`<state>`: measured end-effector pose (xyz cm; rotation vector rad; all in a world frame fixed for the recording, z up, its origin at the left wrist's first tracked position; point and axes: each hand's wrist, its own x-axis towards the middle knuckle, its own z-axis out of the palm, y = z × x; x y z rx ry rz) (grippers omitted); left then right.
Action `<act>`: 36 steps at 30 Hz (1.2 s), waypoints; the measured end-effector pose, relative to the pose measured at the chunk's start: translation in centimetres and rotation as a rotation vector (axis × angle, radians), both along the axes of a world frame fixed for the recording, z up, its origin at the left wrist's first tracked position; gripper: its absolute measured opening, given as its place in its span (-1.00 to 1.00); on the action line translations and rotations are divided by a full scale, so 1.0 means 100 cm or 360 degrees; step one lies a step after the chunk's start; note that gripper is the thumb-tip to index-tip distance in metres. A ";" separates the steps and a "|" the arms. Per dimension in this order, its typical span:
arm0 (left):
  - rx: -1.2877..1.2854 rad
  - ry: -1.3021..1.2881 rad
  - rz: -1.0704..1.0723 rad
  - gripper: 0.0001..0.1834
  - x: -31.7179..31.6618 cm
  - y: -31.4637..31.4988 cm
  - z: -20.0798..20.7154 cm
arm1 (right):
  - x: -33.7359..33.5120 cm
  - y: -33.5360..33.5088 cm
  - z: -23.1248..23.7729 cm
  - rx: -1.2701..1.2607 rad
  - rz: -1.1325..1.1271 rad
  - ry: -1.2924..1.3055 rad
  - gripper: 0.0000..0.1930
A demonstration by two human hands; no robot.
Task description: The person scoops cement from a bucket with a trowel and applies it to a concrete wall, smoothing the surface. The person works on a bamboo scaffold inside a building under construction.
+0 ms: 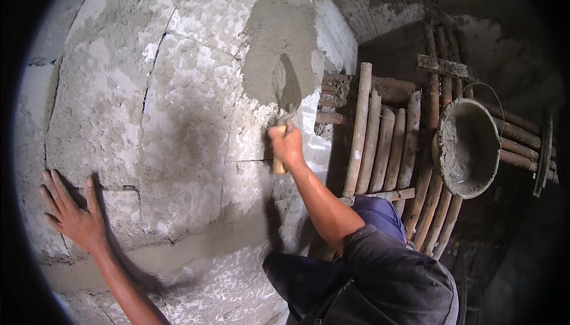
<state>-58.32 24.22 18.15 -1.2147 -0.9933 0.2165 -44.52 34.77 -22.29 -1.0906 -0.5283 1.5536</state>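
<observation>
"Since the trowel (290, 98) is held in the right hand (288, 146), which way is it pointed, exactly?"

"Away from the forearm (323, 203), basically. The wooden handle (279, 163) is wrapped by the fingers, clamped tight as far as can be told through the blur. Butt end down, blade (288, 81) up, so the long axis is set pretty much upright, with a slight lean to the right toward the tip."

"And the wet mortar patch (274, 31)?"

"Straight ahead of the knuckles. Its lower part is overlapped by the blade, though whether the two are pressed together can't be told, tbh."

"What about the left hand (77, 223)?"

"That one's planted well apart, low on the left of the wall (107, 120), fingers spread, palm side in by the look of it. Nothing is seen to be held. So the patch is far more easily reached from the right."

"Bucket (484, 147)?"

"Off to the right, mouth turned toward the view, some grey mortar (452, 154) seen inside. The blade isn't aimed that way at all, and a row of wooden poles (383, 147) is set in between."
</observation>
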 end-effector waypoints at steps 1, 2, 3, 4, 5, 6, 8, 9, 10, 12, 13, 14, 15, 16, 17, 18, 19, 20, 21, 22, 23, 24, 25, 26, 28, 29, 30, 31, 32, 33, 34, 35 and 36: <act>-0.0002 0.0011 -0.0013 -0.30 0.002 0.003 -0.001 | 0.003 -0.010 0.012 0.0008 0.0037 0.0048 -0.70; -0.0004 0.0023 -0.0027 -0.31 0.004 0.005 -0.001 | 0.000 -0.018 0.014 0.0069 0.0060 0.0075 -0.72; 0.0002 0.0030 -0.0043 -0.32 0.006 0.007 -0.002 | -0.001 -0.025 0.016 0.0139 0.0080 0.0097 -0.74; -0.0002 0.0023 -0.0037 -0.32 0.006 0.006 -0.003 | 0.016 -0.037 0.042 -0.0071 0.0363 0.0368 -0.78; -0.0006 0.0015 -0.0032 -0.31 0.005 0.005 -0.003 | 0.016 -0.046 0.050 -0.0101 0.0399 0.0623 -0.79; -0.0006 0.0004 -0.0039 -0.31 0.006 0.006 -0.004 | 0.021 -0.052 0.057 -0.0159 0.0416 0.0810 -0.80; -0.0003 0.0013 -0.0045 -0.31 0.007 0.008 -0.004 | 0.037 -0.054 0.068 -0.0223 0.0423 0.1095 -0.81; 0.0000 0.0024 -0.0034 -0.31 0.006 0.005 -0.003 | 0.046 -0.055 0.071 -0.0232 0.0430 0.1199 -0.81; 0.0001 0.0015 -0.0026 -0.30 0.006 0.005 -0.003 | 0.058 -0.054 0.073 -0.0239 0.0426 0.1295 -0.81; 0.0009 0.0002 -0.0011 -0.28 0.005 0.006 -0.003 | 0.090 -0.039 0.074 -0.0145 0.0319 0.1219 -0.82; 0.0008 -0.0004 -0.0007 -0.28 0.004 0.006 -0.003 | 0.104 -0.026 0.072 -0.0002 0.0142 0.1048 -0.81; 0.0001 -0.0006 0.0011 -0.27 0.003 0.003 -0.003 | 0.116 -0.010 0.068 0.0128 -0.0025 0.0880 -0.81; -0.0005 -0.0003 0.0032 -0.27 0.003 -0.001 -0.001 | 0.126 0.009 0.065 0.0216 -0.0236 0.0368 -0.77; -0.0009 0.0010 0.0082 -0.26 0.002 -0.007 0.002 | 0.131 0.029 0.062 0.0250 -0.0537 0.0076 -0.72; 0.0001 -0.0004 0.0085 -0.25 0.004 -0.005 0.001 | 0.142 0.057 0.046 0.0323 -0.0850 -0.0203 -0.66; 0.0010 -0.0013 0.0099 -0.25 0.003 -0.006 -0.001 | 0.151 0.081 0.045 0.0370 -0.1244 -0.0312 -0.72; -0.0003 -0.0025 0.0097 -0.24 0.004 -0.002 -0.005 | 0.160 0.105 0.037 0.0401 -0.1507 -0.0260 -0.78; -0.0004 -0.0022 0.0099 -0.24 0.008 -0.002 -0.003 | 0.170 0.133 0.019 0.0402 -0.1675 -0.0450 -0.82; 0.0008 -0.0021 0.0082 -0.23 0.011 0.001 -0.002 | 0.176 0.162 0.002 0.0394 -0.1733 -0.0408 -0.83; 0.0023 -0.0011 0.0087 -0.23 0.012 0.004 0.000 | 0.166 0.178 -0.006 0.0352 -0.1692 -0.0607 -0.81; 0.0042 -0.0001 0.0084 -0.22 0.013 0.004 0.001 | 0.155 0.186 -0.008 0.0288 -0.1625 -0.0817 -0.77; 0.0050 -0.0020 0.0054 -0.22 0.013 0.009 -0.002 | 0.134 0.199 -0.047 0.0385 -0.1047 -0.1235 -0.77; 0.0034 -0.0044 0.0018 -0.22 0.012 0.017 -0.006 | 0.114 0.212 -0.088 0.0583 -0.0501 -0.1624 -0.76; -0.0020 0.0018 0.0043 -0.22 0.005 0.004 -0.004 | 0.058 0.134 -0.032 0.0505 -0.0348 -0.1375 -0.71; 0.0001 0.0033 0.0051 -0.24 0.010 -0.002 0.002 | 0.035 0.046 0.004 0.0622 -0.0090 -0.0814 -0.63; 0.0005 0.0024 0.0055 -0.25 0.008 -0.001 -0.001 | 0.043 0.019 0.005 0.0612 0.0124 -0.0746 -0.61; 0.0009 0.0029 0.0038 -0.26 0.007 -0.001 -0.002 | 0.055 -0.008 0.005 0.0626 0.0145 -0.0753 -0.58; 0.0019 0.0027 0.0008 -0.26 0.007 0.003 -0.004 | 0.071 -0.027 -0.006 0.0573 0.0206 -0.0705 -0.57; 0.0021 0.0024 -0.0012 -0.27 0.006 0.006 -0.006 | 0.091 -0.045 -0.020 0.0514 0.0276 -0.0655 -0.57; 0.0006 0.0025 -0.0019 -0.27 0.004 0.007 -0.007 | 0.120 -0.065 -0.034 0.0426 0.0415 -0.0782 -0.56; 0.0013 0.0023 -0.0028 -0.27 0.003 0.008 -0.006 | 0.155 -0.087 -0.038 0.0348 0.0379 -0.0685 -0.57; 0.0019 0.0038 -0.0009 -0.28 0.003 0.004 -0.003 | 0.198 -0.106 -0.014 0.0092 0.0466 -0.0960 -0.57; 0.0023 0.0045 -0.0052 -0.29 0.005 0.007 -0.003 | 0.243 -0.124 -0.019 0.0048 0.0426 -0.0979 -0.58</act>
